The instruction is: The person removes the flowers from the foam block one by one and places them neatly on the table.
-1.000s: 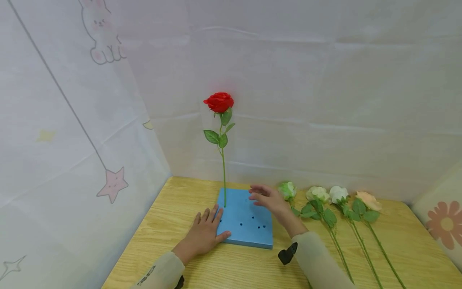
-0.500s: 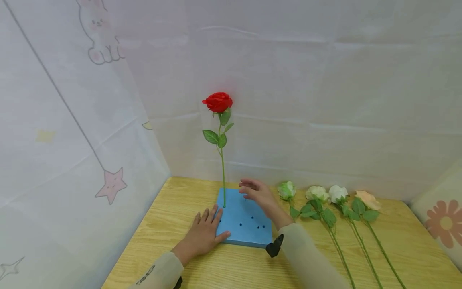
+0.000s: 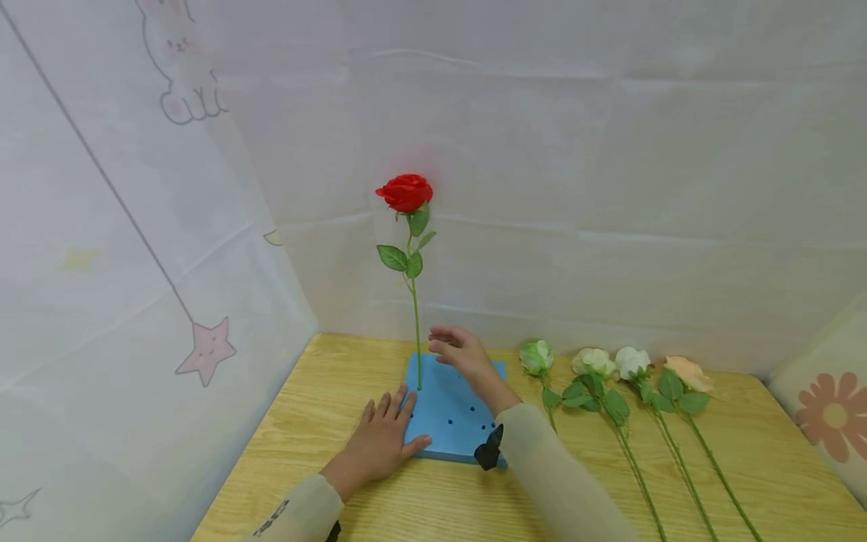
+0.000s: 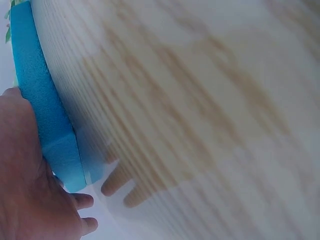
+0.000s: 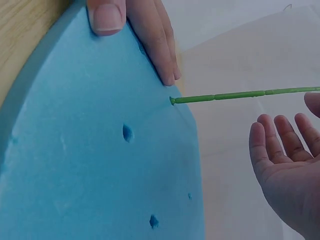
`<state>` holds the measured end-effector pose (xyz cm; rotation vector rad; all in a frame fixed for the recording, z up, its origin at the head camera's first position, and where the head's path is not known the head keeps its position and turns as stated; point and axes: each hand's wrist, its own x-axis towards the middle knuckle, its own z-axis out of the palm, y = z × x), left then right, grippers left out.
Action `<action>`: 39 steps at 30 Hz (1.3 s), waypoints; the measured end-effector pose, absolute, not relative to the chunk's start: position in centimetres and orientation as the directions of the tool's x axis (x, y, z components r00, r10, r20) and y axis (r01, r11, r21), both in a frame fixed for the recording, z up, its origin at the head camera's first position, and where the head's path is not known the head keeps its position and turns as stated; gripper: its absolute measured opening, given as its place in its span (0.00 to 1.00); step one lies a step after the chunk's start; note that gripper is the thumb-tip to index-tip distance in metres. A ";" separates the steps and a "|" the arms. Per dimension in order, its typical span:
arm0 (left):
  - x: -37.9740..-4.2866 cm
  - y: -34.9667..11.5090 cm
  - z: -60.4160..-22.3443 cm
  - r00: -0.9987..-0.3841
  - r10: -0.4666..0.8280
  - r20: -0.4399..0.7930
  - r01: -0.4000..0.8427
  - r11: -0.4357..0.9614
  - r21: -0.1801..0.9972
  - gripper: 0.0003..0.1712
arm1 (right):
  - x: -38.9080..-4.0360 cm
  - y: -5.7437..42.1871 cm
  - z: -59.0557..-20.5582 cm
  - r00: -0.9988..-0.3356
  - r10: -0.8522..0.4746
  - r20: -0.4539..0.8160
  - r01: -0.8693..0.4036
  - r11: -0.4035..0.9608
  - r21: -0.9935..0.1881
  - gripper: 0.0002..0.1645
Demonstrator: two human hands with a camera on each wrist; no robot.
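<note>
A red rose (image 3: 405, 193) stands upright in the head view, its green stem (image 5: 240, 95) stuck into a hole in the blue foam block (image 3: 433, 436). My left hand (image 3: 379, 440) rests on the block's left side, thumb on top and fingers spread along the edge; the left wrist view shows the hand (image 4: 20, 170) against the block's side. Over the back of the block, my right hand (image 3: 467, 365) is beside the stem with loosely bent fingers. In the right wrist view the right hand (image 5: 290, 180) appears apart from the stem, holding nothing.
To the right on the wooden table (image 3: 325, 376) lie a green-white rose (image 3: 536, 357), a cream rose (image 3: 594, 363), a white rose (image 3: 632, 363) and a peach rose (image 3: 689, 374). Several more holes mark the block. A fabric backdrop (image 3: 515, 173) rises behind the table.
My right hand has moved left over the block, toward the red rose's stem. My left hand stays in place on the block. The camera view has shifted slightly.
</note>
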<state>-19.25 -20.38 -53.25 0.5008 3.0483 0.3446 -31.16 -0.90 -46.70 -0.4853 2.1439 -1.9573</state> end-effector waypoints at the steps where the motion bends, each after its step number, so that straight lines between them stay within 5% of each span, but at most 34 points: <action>1: -19.2 -20.4 -53.2 -0.947 0.321 0.004 0.313 0.922 0.227 0.53 | -31.2 -1.1 -46.7 -0.928 -0.366 0.070 -0.102 0.071 -0.992 0.24; 27: -19.7 -20.6 -53.9 -0.945 0.325 0.015 0.321 0.921 0.223 0.54 | -32.3 -4.5 -47.3 -0.931 -0.354 0.090 -0.099 0.005 -0.995 0.30; 39: -19.6 -20.5 -53.8 -0.948 0.317 0.026 0.314 0.920 0.233 0.51 | -32.1 -4.7 -47.2 -0.919 -0.385 0.081 -0.083 -0.012 -0.996 0.26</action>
